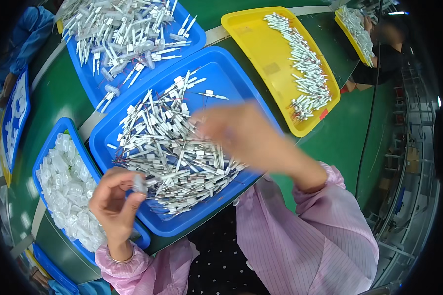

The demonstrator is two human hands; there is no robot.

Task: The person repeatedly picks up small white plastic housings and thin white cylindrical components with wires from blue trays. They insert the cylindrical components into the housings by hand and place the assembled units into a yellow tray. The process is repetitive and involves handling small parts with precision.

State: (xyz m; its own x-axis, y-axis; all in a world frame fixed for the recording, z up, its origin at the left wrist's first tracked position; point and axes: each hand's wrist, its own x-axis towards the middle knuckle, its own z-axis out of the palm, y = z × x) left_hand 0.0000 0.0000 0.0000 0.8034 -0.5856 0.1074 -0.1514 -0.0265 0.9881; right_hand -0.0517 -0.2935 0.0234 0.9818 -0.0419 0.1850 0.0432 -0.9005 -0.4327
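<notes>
noted both hands apart. left hand [112,202]: closed on a small clear plastic piece [140,183], pinched between thumb and fingertips, just over the near left rim of the middle blue tray [241,73]. right hand [238,130]: motion-blurred, above the heap of white wired parts [177,152] in that tray; cannot tell from the blur whether gripping anything.

judged clear piece light, smooth, fairly stiff, possibly slippery; best taken by opposite side walls, without hard squeezing. judged white parts light too, with thin leads easily bent and prone to tangling; would grip by the white body, never by the leads, and lift singly from the heap's edge.

marked raised rims all round. found left blue tray [63,124], loaded with clear plastic pieces [66,191], close beside the middle one, leaving little space near the left wrist. found upper blue tray [199,39] and yellow tray [251,37] crowding the far side. most room to move: above the middle tray's far right end, past one stray white part [211,94].
</notes>
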